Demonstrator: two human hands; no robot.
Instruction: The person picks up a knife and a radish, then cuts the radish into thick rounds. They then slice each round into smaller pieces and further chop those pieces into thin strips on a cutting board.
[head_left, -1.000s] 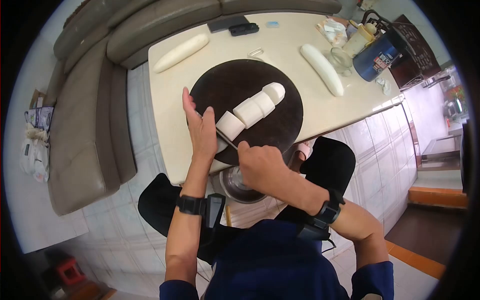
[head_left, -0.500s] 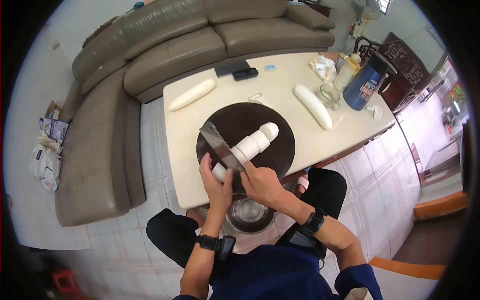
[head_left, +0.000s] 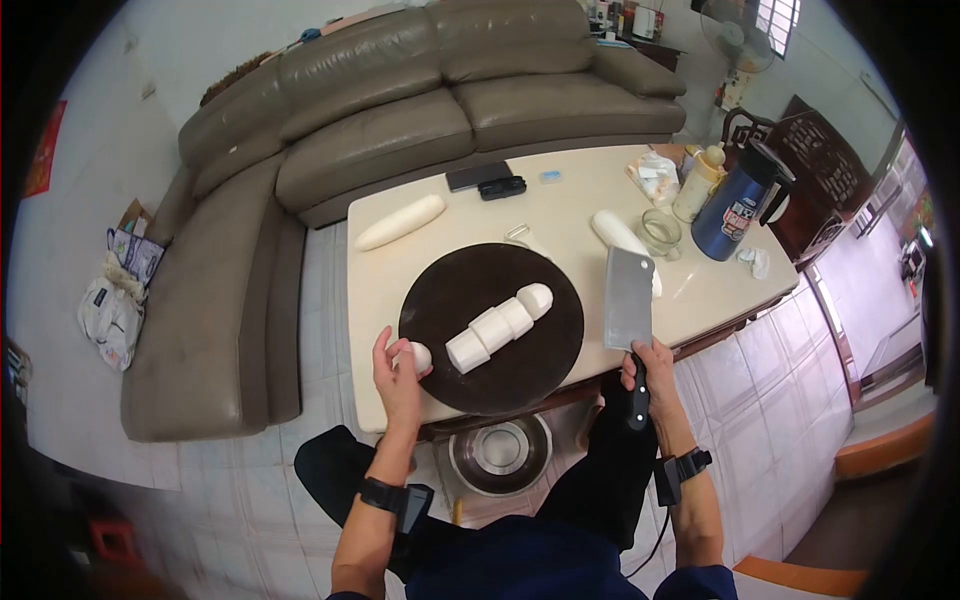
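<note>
Several thick white radish pieces point(head_left: 490, 333) lie in a slanting row on the round dark cutting board point(head_left: 450, 285). At the board's left edge my left hand point(head_left: 399, 385) is closed on a short radish piece point(head_left: 421, 357). Off the board's right side, my right hand point(head_left: 652, 378) grips the black handle of a cleaver point(head_left: 629, 300), its broad blade pointing up and away from me. The blade hides part of a whole peeled radish point(head_left: 615, 232) behind it. Another whole peeled radish point(head_left: 401, 222) rests at the table's far left.
On the cream table point(head_left: 375, 290) are a peeler point(head_left: 517, 234), a glass mug point(head_left: 660, 233), a blue thermos point(head_left: 735, 205), a bottle point(head_left: 700, 185) and a black case point(head_left: 502, 187). A metal basin point(head_left: 500, 455) stands on the floor between my knees. A sofa point(head_left: 365, 140) lines the far side.
My right hand has carried the cleaver right, off the board, and its blade now points up. My left hand has drawn the end piece left, away from the row. The view has shifted slightly.
</note>
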